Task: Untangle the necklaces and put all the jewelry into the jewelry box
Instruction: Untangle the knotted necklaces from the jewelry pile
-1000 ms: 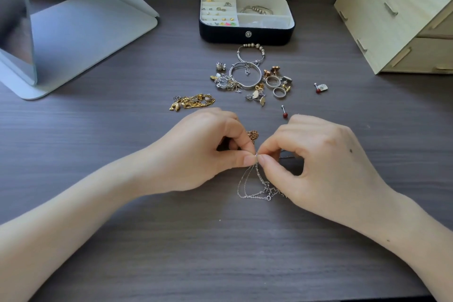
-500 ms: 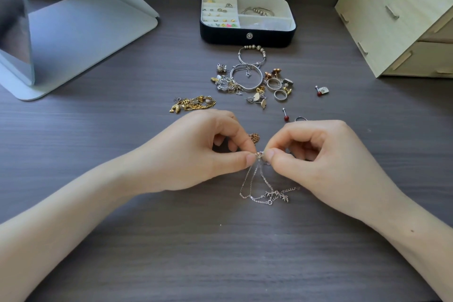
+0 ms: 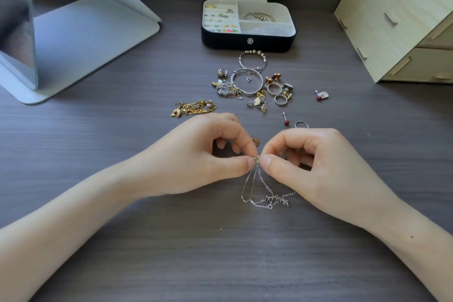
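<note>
Both hands — left hand, right hand — pinch a fine silver chain at one knot. Its thin loops droop onto the grey wood-grain table.

The jewelry box stands behind the loose jewelry pile, a mirror stand to its left, a drawer unit right.

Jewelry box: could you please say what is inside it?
The jewelry box holds small earrings and rings in left slots, a beaded bracelet rear right; front right contents are blurred.
</note>
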`<state>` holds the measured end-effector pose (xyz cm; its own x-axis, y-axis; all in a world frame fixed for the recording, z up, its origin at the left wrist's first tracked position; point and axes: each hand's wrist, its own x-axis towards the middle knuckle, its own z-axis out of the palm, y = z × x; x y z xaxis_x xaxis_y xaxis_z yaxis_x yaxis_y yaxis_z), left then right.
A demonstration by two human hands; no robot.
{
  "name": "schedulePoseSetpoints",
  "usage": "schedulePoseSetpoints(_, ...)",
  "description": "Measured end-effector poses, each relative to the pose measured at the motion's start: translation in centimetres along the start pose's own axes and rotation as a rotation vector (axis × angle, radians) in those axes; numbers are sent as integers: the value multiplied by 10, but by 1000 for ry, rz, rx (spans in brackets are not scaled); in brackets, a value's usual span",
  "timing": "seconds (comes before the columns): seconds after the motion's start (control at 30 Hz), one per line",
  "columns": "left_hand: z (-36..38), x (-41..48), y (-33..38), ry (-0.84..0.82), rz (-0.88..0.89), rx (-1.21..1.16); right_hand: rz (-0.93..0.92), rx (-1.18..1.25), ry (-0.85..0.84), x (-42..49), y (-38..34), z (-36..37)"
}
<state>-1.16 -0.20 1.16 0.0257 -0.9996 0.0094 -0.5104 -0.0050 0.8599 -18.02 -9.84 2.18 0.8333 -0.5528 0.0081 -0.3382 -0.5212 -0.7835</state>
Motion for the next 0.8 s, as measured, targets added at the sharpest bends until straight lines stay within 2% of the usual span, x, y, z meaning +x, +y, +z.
schedulePoseSetpoints(0.27, 1, -1, 3, 5, 7, -17, -43, -26, 20, 0, 0, 0)
schedulePoseSetpoints(0.53, -2, 0, 0, -19, 68, -11, -127, -23, -80, 0, 2, -6)
schedulePoseSetpoints(0.8, 0, -1, 1, 56, 63, -98, -103, 39, 9, 0, 1, -2)
